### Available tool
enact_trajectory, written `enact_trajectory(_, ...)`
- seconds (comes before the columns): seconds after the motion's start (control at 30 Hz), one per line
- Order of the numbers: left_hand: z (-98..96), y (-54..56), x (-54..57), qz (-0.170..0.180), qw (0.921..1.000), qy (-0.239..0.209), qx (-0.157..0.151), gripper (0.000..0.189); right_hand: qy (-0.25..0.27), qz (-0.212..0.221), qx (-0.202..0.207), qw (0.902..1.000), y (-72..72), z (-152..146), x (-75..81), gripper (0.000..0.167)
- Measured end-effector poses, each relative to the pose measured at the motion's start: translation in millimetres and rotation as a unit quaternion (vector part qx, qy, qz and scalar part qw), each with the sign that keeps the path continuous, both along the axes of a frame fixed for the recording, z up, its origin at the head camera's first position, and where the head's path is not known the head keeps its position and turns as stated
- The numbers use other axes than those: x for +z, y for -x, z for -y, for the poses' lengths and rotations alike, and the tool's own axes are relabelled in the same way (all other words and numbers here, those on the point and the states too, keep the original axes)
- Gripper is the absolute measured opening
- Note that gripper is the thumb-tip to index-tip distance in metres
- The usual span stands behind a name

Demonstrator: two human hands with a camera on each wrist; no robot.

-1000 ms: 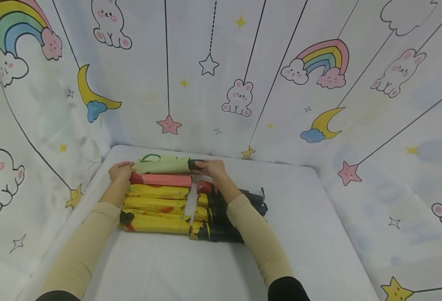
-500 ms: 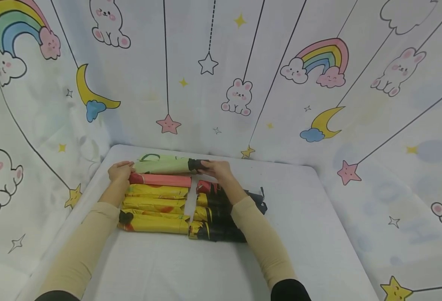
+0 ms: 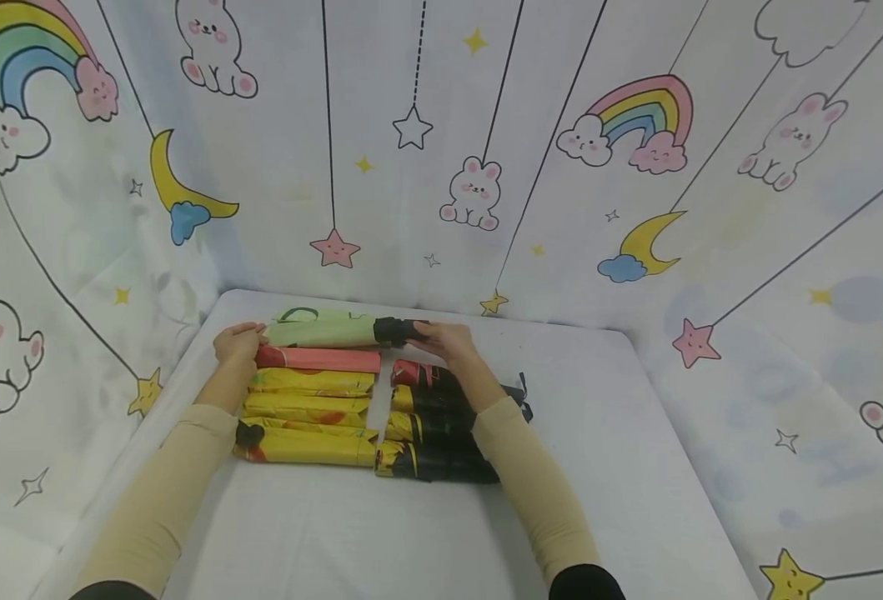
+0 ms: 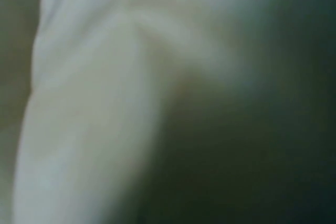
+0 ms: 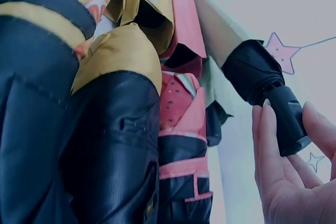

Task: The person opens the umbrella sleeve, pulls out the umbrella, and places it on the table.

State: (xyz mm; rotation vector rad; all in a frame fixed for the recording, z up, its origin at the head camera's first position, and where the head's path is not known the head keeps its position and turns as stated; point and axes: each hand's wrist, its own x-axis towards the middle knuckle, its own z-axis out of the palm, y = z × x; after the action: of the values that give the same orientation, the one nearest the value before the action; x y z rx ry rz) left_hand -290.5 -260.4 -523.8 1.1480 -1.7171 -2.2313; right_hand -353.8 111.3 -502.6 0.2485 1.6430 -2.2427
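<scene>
At the back of the table, a light green umbrella sleeve (image 3: 321, 330) lies above the other items. A black folded umbrella (image 3: 394, 331) sticks out of its right end. My left hand (image 3: 238, 342) grips the sleeve's left end. My right hand (image 3: 444, 340) pinches the umbrella's black handle (image 5: 290, 121) between thumb and fingers, plain in the right wrist view. Nearer me lie a pink sleeve (image 3: 324, 359) and several yellow sleeves (image 3: 306, 446). The left wrist view holds only blurred pale cloth.
Right of the sleeves lie folded umbrellas: a red and black one (image 3: 414, 373) and several yellow and black ones (image 3: 441, 461), partly behind my right forearm. The white table (image 3: 321, 533) meets a cartoon-printed cloth wall (image 3: 381, 208) at the back.
My right hand has moved a little to the right, and more of the black umbrella shows beyond the green sleeve. My left hand keeps its place at the sleeve's left end.
</scene>
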Motion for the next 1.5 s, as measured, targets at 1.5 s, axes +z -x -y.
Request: enact_trajectory(1.5, -2.5, -1.8, 1.4, -0.016, 0.9998, -0.001, 0.01, 0.052, 0.025, -0.019, -0.037, 0.9988, -6.8, -66, 4.6, 0.028)
